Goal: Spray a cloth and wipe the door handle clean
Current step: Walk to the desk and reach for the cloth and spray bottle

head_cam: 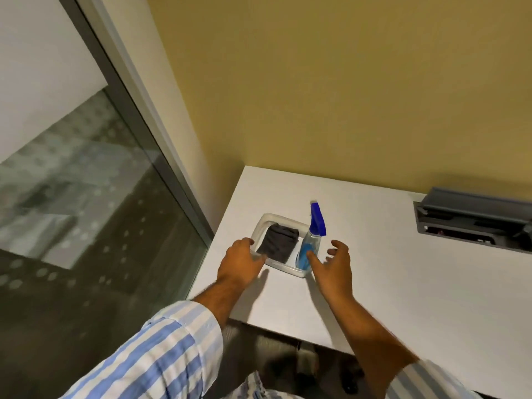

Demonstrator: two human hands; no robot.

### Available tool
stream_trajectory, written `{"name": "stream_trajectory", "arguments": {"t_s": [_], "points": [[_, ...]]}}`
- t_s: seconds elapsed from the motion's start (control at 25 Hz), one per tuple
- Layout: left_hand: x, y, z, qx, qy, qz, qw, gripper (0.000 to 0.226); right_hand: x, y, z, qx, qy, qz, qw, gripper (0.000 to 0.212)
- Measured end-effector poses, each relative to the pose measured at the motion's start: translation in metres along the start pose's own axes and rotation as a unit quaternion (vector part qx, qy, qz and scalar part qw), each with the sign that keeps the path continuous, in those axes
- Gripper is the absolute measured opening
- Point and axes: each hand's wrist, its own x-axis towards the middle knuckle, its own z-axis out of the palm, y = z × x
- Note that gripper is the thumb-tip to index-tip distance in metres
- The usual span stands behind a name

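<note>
A folded dark grey cloth (pixel 278 241) lies in a shallow white tray (pixel 266 219) on a white table (pixel 388 277). A clear spray bottle (pixel 309 249) with blue liquid and a blue trigger head stands at the tray's right end. My left hand (pixel 243 262) hovers over the tray's near left rim, fingers spread beside the cloth and holding nothing. To the right of the bottle is my right hand (pixel 336 269), open, with its thumb just in front of the bottle's base. No door handle is in view.
A glass panel (pixel 86 211) in a grey frame stands to the left of the table. A yellow wall (pixel 345 96) runs behind it. A grey cable box with a raised lid (pixel 475 220) is set into the table at the far right.
</note>
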Motion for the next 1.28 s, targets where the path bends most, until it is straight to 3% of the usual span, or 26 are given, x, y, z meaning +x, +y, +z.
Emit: {"name": "stream_trajectory", "arguments": {"t_s": [0.2, 0.4, 0.6, 0.72, 0.8, 0.88, 0.96, 1.04, 1.12, 1.2, 1.28], "points": [[0.074, 0.041, 0.028, 0.022, -0.030, -0.059, 0.998, 0.058, 0.070, 0.003, 0.000, -0.020, -0.091, -0.042, 0.995, 0.093], [0.120, 0.055, 0.062, 0.055, -0.101, -0.126, 0.985, 0.058, 0.080, -0.001, 0.017, -0.035, -0.148, -0.118, 0.981, 0.096], [0.143, 0.061, 0.082, 0.106, -0.039, -0.149, 0.982, 0.055, 0.094, -0.008, 0.017, -0.011, -0.200, -0.130, 0.971, 0.079], [0.144, 0.073, 0.087, -0.025, 0.000, -0.208, 0.978, 0.048, 0.098, -0.018, 0.010, 0.019, -0.217, -0.117, 0.969, 0.051], [0.140, 0.079, 0.072, -0.128, -0.028, -0.227, 0.965, 0.039, 0.099, -0.031, 0.000, 0.073, -0.223, -0.104, 0.966, 0.030], [0.127, 0.078, 0.046, -0.213, -0.070, -0.216, 0.950, 0.025, 0.098, -0.048, -0.014, 0.114, -0.237, -0.110, 0.959, 0.033], [0.099, 0.069, 0.015, -0.341, -0.096, -0.194, 0.915, 0.024, 0.096, -0.066, -0.029, 0.134, -0.246, -0.130, 0.951, 0.040], [0.061, 0.054, -0.012, -0.471, -0.116, -0.159, 0.860, 0.033, 0.089, -0.086, -0.040, 0.169, -0.250, -0.137, 0.943, 0.040], [0.023, 0.036, -0.034, -0.585, -0.087, -0.126, 0.796, 0.042, 0.075, -0.109, -0.046, 0.169, -0.278, -0.163, 0.931, 0.044], [-0.007, 0.019, -0.050, -0.683, -0.056, -0.094, 0.722, 0.062, 0.053, -0.132, -0.043, 0.134, -0.320, -0.191, 0.918, 0.043], [-0.032, 0.005, -0.061, -0.730, -0.047, -0.078, 0.677, 0.083, 0.025, -0.150, -0.035, 0.119, -0.370, -0.206, 0.898, 0.037]]}}
